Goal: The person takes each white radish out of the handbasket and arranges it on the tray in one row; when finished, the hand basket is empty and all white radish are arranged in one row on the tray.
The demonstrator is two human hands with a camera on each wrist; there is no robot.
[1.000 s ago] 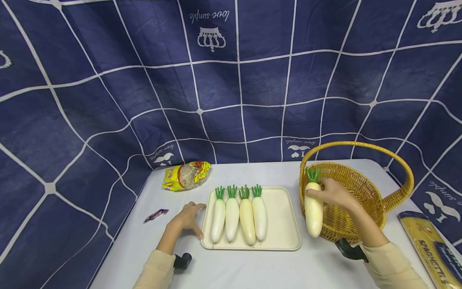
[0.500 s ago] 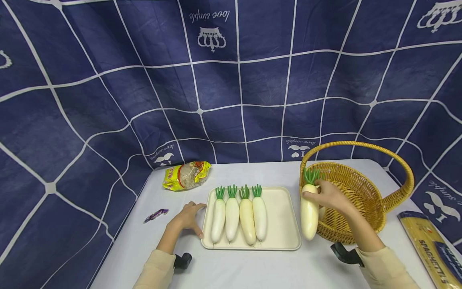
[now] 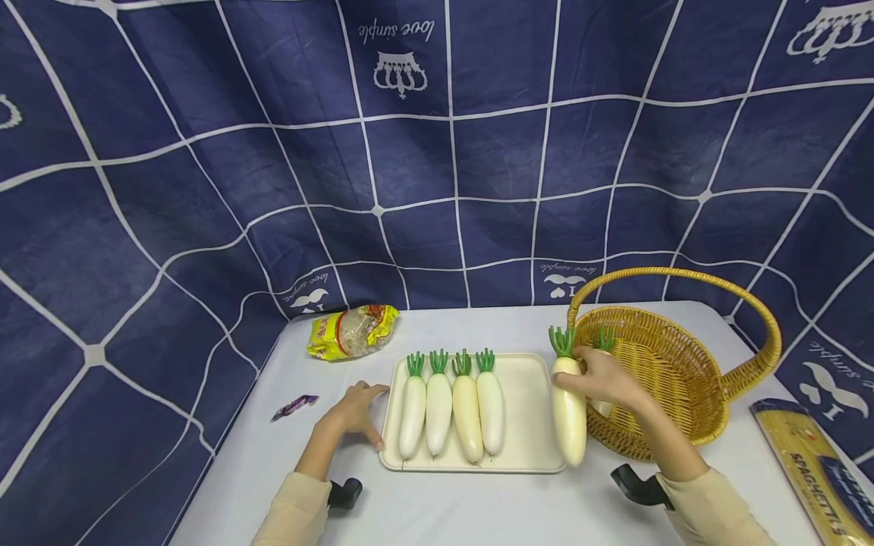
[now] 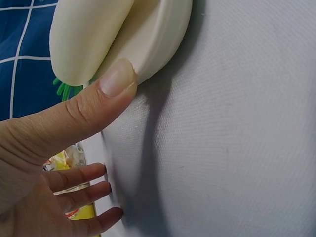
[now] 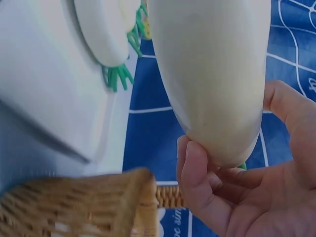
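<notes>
My right hand [image 3: 601,377] grips a white radish [image 3: 570,425] near its green top, over the tray's right edge beside the basket. In the right wrist view, fingers and thumb curl round the held radish [image 5: 212,74]. My left hand [image 3: 355,412] is at the left edge of the cream tray [image 3: 536,425]. In the left wrist view, the thumb [image 4: 117,81] touches the tray's rim, with the other fingers spread loosely. Several white radishes [image 3: 413,417] lie side by side in the tray, green tops pointing away. Another radish [image 3: 604,341], partly hidden by my right hand, is in the wicker basket [image 3: 683,371].
The basket's tall handle [image 3: 676,271] arches above it at the right. A spaghetti pack [image 3: 812,462] lies at the table's right side. A yellow food bag [image 3: 353,332] lies at the back left, and a small purple wrapper [image 3: 295,407] left of my left hand.
My right hand has moved left with the radish, from the basket's front left to the tray's right edge. The radish in the basket now shows more. My left hand has stayed put.
</notes>
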